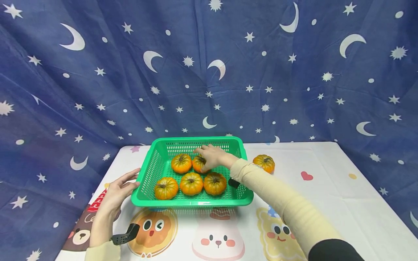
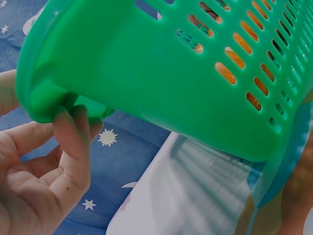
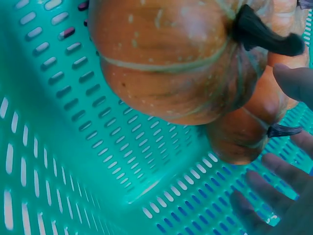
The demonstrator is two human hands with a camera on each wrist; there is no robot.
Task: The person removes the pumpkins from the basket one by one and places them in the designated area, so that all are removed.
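Note:
A green plastic basket [image 1: 192, 203] stands on the table with several small orange pumpkins inside, three along the front and two behind. At its left end, my left hand [image 1: 119, 188] holds the rim; the left wrist view shows fingertips [image 2: 71, 129] curled under the rim [image 2: 36, 98]. My right hand [image 1: 213, 157] reaches into the basket over the back right pumpkin [image 1: 197, 165], partly covering it. In the right wrist view its spread fingers [image 3: 281, 171] and thumb lie around the stemmed pumpkin [image 3: 244, 132], beyond a nearer large pumpkin [image 3: 166, 63].
One more pumpkin [image 1: 266, 163] sits on the table right of the basket, partly behind the right sleeve [image 1: 277, 195]. The white tablecloth [image 1: 326, 203] carries cartoon prints. A blue curtain [image 1: 202, 72] with moons and stars hangs behind the table.

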